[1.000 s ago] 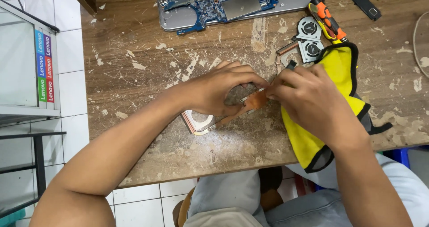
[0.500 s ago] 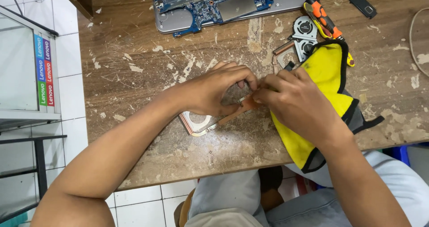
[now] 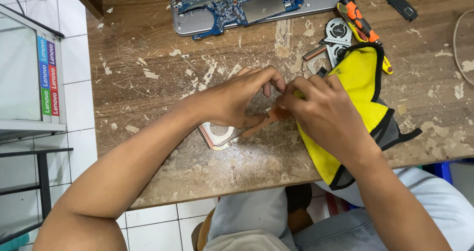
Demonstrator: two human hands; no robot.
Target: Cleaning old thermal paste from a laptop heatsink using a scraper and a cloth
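Note:
A copper heat-pipe part (image 3: pixel 223 135) with a flat plate end lies on the worn wooden table (image 3: pixel 163 98). My left hand (image 3: pixel 237 100) pinches its copper pipe near the middle. My right hand (image 3: pixel 323 113) meets it from the right, its fingertips pressed on the same pipe, and rests over a yellow cloth with black trim (image 3: pixel 358 98). What my right fingers grip is hidden between the two hands.
An opened laptop with a bare blue circuit board (image 3: pixel 237 1) lies at the far edge. A cooling fan (image 3: pixel 338 34) and an orange-handled screwdriver (image 3: pixel 363 26) sit beside the cloth. A glass cabinet (image 3: pixel 27 73) stands left, off the table. My knees are below the near edge.
The two hands have closed together over the copper pipe, hiding most of it. The yellow cloth has shifted a little under my right hand.

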